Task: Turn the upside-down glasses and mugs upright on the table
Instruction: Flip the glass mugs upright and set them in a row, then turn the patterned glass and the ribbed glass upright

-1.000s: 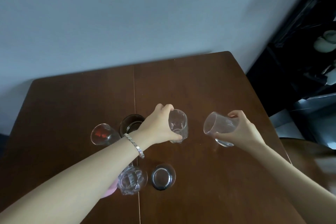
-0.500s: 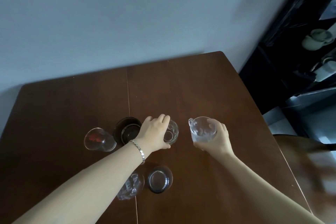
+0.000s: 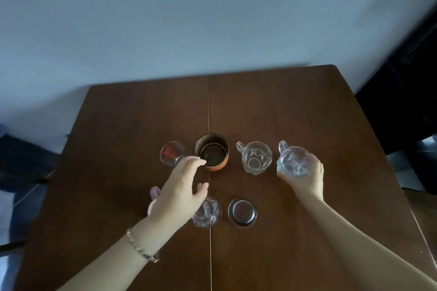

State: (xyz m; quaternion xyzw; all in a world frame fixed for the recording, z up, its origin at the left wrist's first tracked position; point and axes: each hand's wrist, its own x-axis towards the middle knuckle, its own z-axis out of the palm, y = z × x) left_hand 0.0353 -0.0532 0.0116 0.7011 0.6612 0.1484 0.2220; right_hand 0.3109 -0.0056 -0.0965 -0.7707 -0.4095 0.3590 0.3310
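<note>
Nearest on the wooden bench, a ribbed glass and a smooth tumbler. Left hand hovers open, empty. Right hand grips a patterned mug, mouth up; beside it, another clear mug upright.

The far half of the surface lies bare; 4 vessels crowd mid-row, with a gap between orange mug and glass mug.

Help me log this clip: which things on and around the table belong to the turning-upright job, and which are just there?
Job:
glass mug
held mug, in right hand
brown cup
small glass
patterned glass
dark-based glass
left hand, open

Just there:
table
bracelet
wall
</note>
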